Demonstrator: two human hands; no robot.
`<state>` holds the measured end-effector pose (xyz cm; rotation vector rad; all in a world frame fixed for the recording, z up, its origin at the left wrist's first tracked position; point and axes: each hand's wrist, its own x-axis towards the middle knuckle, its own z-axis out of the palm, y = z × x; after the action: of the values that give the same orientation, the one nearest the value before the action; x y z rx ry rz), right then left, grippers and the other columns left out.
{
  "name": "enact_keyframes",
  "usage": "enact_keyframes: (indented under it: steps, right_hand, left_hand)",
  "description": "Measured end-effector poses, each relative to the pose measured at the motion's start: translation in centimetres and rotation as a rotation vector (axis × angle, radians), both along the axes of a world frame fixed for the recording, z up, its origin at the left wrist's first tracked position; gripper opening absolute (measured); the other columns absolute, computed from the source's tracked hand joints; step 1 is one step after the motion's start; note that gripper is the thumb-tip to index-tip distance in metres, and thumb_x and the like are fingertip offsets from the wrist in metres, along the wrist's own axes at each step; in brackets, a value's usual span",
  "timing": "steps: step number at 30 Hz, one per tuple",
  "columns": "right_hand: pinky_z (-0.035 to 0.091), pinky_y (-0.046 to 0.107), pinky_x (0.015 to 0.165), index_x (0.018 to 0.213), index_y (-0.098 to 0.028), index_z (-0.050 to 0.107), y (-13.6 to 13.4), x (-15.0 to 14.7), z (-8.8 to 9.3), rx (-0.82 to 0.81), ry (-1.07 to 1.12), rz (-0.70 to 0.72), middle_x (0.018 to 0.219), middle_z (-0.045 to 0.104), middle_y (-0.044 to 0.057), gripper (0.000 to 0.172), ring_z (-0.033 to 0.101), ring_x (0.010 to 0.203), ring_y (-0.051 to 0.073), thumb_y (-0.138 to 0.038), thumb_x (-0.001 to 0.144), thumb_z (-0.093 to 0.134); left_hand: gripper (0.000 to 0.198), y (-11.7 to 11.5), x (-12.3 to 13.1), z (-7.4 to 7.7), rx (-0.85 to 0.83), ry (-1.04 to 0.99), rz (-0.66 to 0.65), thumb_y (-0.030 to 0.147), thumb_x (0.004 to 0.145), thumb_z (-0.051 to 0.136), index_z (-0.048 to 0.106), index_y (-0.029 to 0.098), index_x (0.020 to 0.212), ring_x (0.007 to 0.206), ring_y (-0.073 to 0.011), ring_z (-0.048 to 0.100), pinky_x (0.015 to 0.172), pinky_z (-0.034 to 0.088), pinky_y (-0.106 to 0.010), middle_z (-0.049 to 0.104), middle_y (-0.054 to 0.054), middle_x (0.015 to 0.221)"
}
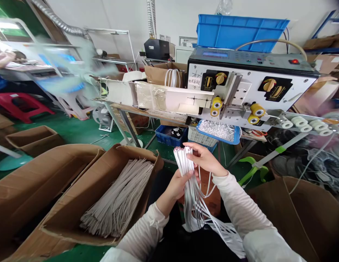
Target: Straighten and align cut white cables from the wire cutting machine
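A bundle of white flat cables (189, 189) stands nearly upright in front of me, its reddish cut ends at the top and its lower lengths fanning over my lap. Wrapped around its middle is my left hand (178, 183), with the thumb across the front. My right hand (203, 158) closes on the bundle's upper right side near the cut ends, fingers bent over the strands. A few strands loop out loosely below the right hand.
At my left, a cardboard box (60, 203) holds many cut cables (122, 196). Ahead stands a wire-cutting machine (247, 82) with yellow rollers, above a blue tray (236, 135) of small white scraps. A fan (84, 74) spins at the left; a green-footed stand (255, 167) is at the right.
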<state>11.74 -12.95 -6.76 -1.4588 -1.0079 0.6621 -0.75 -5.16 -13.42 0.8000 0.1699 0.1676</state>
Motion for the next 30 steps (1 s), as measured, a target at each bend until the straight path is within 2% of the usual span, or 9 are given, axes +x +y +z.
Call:
enact_keyframes:
  steps: [3, 5, 9, 12, 15, 20, 23, 26, 30]
  right_hand:
    - [0.048, 0.021, 0.052, 0.138, -0.029, 0.045, -0.4, 0.1, -0.3, 0.068, 0.045, -0.041, 0.11, 0.061, 0.005, 0.057, 0.053, 0.062, 0.008, -0.039, 0.086, 0.066]
    - [0.052, 0.024, 0.057, 0.143, -0.03, 0.035, -1.1, 0.2, -0.6, 0.152, 0.093, -0.091, 0.126, 0.055, 0.008, 0.066, 0.058, 0.074, 0.012, -0.047, 0.086, 0.064]
    - [0.056, 0.033, 0.078, 0.142, -0.026, 0.036, -3.3, -0.2, -1.0, 0.241, 0.087, -0.086, 0.129, 0.055, 0.009, 0.073, 0.06, 0.1, 0.02, -0.066, 0.084, 0.056]
    - [0.048, 0.039, 0.1, 0.137, -0.021, 0.045, -4.9, -0.8, -0.3, 0.256, -0.053, -0.109, 0.129, 0.055, 0.009, 0.078, 0.054, 0.119, 0.026, -0.067, 0.077, 0.065]
    - [0.045, 0.043, 0.103, 0.137, -0.02, 0.043, -5.8, -1.1, 0.8, 0.255, -0.165, -0.248, 0.129, 0.055, 0.01, 0.083, 0.052, 0.122, 0.029, -0.061, 0.072, 0.073]
    - [0.046, 0.045, 0.102, 0.133, -0.021, 0.043, -5.4, -0.4, 0.8, 0.331, -0.238, -0.456, 0.122, 0.059, 0.011, 0.081, 0.051, 0.122, 0.03, -0.057, 0.069, 0.077]
    - [0.046, 0.043, 0.101, 0.132, -0.021, 0.042, -4.2, 0.1, -0.5, 0.357, -0.228, -0.548, 0.118, 0.06, 0.011, 0.077, 0.052, 0.121, 0.028, -0.054, 0.071, 0.076]
    - [0.049, 0.038, 0.095, 0.124, -0.02, 0.046, -2.6, 0.3, -2.7, 0.372, -0.166, -0.626, 0.106, 0.064, 0.008, 0.066, 0.059, 0.105, 0.023, -0.049, 0.072, 0.076]
    - [0.051, 0.034, 0.084, 0.106, -0.019, 0.054, -0.9, 0.8, -7.8, 0.319, -0.083, -0.66, 0.089, 0.065, 0.002, 0.043, 0.061, 0.083, 0.018, -0.042, 0.074, 0.073]
  left_hand:
    - [0.039, 0.0, 0.7, 0.7, 0.062, -0.042, 0.009, 0.038, 0.071, 0.081, 0.064, 0.013, 0.095, 0.061, -0.0133, 0.059, 0.061, 0.053, -0.029, 0.059, -0.001, 0.074]
    - [0.037, 0.2, 1.5, 1.9, 0.103, -0.084, 0.03, 0.039, 0.071, 0.081, 0.063, 0.013, 0.091, 0.059, -0.0128, 0.057, 0.059, 0.051, -0.029, 0.057, 0.0, 0.071]
    - [0.032, 0.5, 4.2, 6.8, 0.259, -0.251, 0.092, 0.042, 0.074, 0.077, 0.062, 0.015, 0.082, 0.059, -0.0127, 0.055, 0.058, 0.049, -0.028, 0.055, 0.0, 0.068]
    - [0.032, -0.3, 6.7, 11.2, 0.362, -0.363, 0.109, 0.044, 0.076, 0.075, 0.06, 0.017, 0.085, 0.061, -0.0129, 0.054, 0.059, 0.049, -0.028, 0.055, 0.0, 0.07]
    - [0.024, -2.0, 9.1, 14.7, 0.477, -0.372, 0.171, 0.038, 0.082, 0.071, 0.059, 0.017, 0.088, 0.06, -0.012, 0.054, 0.059, 0.048, -0.027, 0.056, 0.0, 0.07]
    - [0.006, -4.4, 11.6, 18.7, 0.675, -0.363, 0.283, 0.022, 0.09, 0.06, 0.058, 0.017, 0.093, 0.063, -0.0125, 0.059, 0.064, 0.047, -0.026, 0.058, 0.0, 0.071]
    - [0.006, -5.1, 12.5, 20.6, 0.805, -0.395, 0.331, 0.012, 0.092, 0.05, 0.053, 0.017, 0.092, 0.058, -0.012, 0.058, 0.06, 0.046, -0.025, 0.056, 0.002, 0.069]
    - [0.013, -5.3, 13.4, 22.0, 0.898, -0.394, 0.399, 0.008, 0.092, 0.047, 0.049, 0.02, 0.087, 0.058, -0.0136, 0.058, 0.057, 0.046, -0.027, 0.057, 0.001, 0.07]
    - [0.017, -4.8, 14.9, 22.9, 0.937, -0.421, 0.477, 0.009, 0.092, 0.05, 0.046, 0.023, 0.083, 0.064, -0.0157, 0.061, 0.058, 0.047, -0.028, 0.06, 0.001, 0.073]
